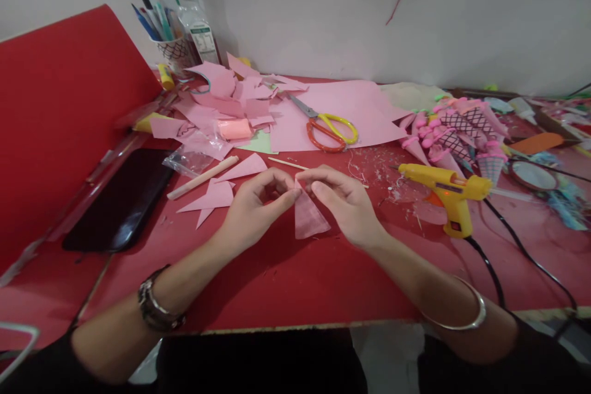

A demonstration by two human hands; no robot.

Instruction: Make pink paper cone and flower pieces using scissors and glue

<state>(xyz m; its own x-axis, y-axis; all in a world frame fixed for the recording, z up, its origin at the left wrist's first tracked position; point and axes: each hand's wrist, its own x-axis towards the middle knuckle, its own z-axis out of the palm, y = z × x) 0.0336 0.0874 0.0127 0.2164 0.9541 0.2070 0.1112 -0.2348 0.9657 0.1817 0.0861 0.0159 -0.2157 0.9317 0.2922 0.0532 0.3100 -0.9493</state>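
Between both hands hangs a small pink paper cone or wedge (309,217), its narrow tip up and its wider end down. My left hand (258,203) pinches the tip between thumb and forefinger. From the other side my right hand (344,203) has its fingers closed at the same tip. Cut pink paper pieces (217,194) lie just left of my left hand, beside a pale wooden stick (203,178). Behind the hands a thinner stick (287,163) lies partly hidden.
Scissors (330,129) rest on a pink sheet (360,98) among paper scraps. At right lie a yellow glue gun (447,191) with a black cord and a pile of pink paper cones (462,129). A phone (122,203) and a red board (69,104) are at left.
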